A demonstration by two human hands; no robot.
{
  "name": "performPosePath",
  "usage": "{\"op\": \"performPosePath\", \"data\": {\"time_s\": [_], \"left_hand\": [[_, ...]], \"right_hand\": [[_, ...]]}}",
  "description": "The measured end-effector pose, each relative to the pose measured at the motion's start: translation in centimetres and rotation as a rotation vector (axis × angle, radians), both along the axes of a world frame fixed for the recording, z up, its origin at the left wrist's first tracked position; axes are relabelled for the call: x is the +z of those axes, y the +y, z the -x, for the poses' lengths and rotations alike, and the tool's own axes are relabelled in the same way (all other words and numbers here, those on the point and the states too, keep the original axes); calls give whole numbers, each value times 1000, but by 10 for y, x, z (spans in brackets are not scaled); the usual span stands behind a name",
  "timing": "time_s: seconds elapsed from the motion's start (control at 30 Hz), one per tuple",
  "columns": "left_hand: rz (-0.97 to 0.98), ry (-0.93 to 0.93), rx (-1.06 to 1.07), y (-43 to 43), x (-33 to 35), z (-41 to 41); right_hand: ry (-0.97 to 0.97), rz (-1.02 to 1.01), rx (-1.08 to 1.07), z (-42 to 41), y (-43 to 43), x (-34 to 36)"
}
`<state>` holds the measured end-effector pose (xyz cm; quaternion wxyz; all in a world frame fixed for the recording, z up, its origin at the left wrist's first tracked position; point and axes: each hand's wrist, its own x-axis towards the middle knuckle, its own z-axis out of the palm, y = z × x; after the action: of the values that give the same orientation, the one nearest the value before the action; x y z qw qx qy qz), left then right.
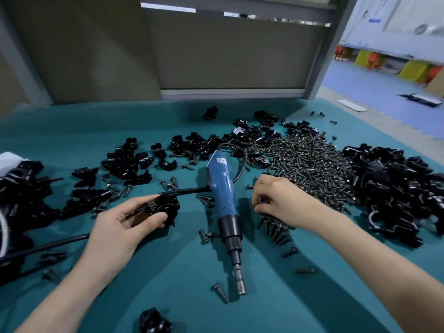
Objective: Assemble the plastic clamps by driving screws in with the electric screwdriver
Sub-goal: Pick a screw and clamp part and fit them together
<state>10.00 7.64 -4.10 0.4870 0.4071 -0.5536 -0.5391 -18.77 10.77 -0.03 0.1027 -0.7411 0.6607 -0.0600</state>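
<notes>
Hands: my left hand (120,227) grips a clamp (156,209), my right hand (271,198) pinches among the screws (310,164) | screwdriver (224,200) lies between them on the desk (168,284), bit toward me (right hand nearer, I judge).

One view, worn on the head: it sits above the near edge of the bench (182,280), facing forward and tipped down. Forearms run in from the bottom corners. It's close, enough to see the left hand (122,227) curled round a plastic clamp (161,207) and the right hand (276,200) pinching screws (312,164). The wide lens bows the bench; a grey panel (228,56) fills the top and blue floor (384,92) shows far right.
</notes>
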Motion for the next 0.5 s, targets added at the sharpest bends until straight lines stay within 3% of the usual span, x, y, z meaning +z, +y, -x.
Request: {"op": "performPosePath", "data": {"time_s": [0.1, 0.17, 0.27, 0.5], "left_hand": [[-2, 0, -8, 0, 1, 0], [-12, -5, -11, 0, 0, 1], [-22, 1, -13, 0, 0, 1], [-14, -8, -37, -2, 1, -1]], "right_hand": [[-525, 163, -142, -14, 2, 11], [-839, 174, -82, -32, 3, 21], [-923, 182, 38, -72, -4, 23], [-998, 164, -64, -115, -26, 7]]}}
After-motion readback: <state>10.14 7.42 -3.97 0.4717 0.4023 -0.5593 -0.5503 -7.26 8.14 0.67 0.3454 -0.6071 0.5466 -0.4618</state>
